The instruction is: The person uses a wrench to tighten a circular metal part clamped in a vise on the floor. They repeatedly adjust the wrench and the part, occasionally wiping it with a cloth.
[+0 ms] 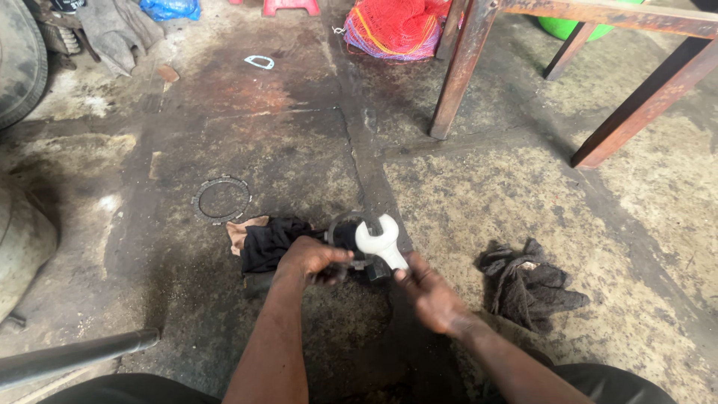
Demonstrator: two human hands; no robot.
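Both forearms reach fwd from the bottom edge, converging low over the stained concrete floor [479,224]. Left hand [313,259] is palm-down, fingers curled & clamped round a dark metal part [357,263] w/ a ring-shaped top, pinning it just above a black rag [268,241] that lies on the floor at its left. Right hand [432,293] is angled inward, wrist cocked, fingers closed on the lower shank of a bright open-end wrench [380,239]; the wrench head points up & left, its jaws sitting right at the ring of the part, touching or just short of it, can't tell which. A 2nd dark rag [529,284] lies crumpled to the right, near the right hand but apart. A thin toothed ring [221,199] lies flat further left. Rusty table legs [462,67] stand beyond.
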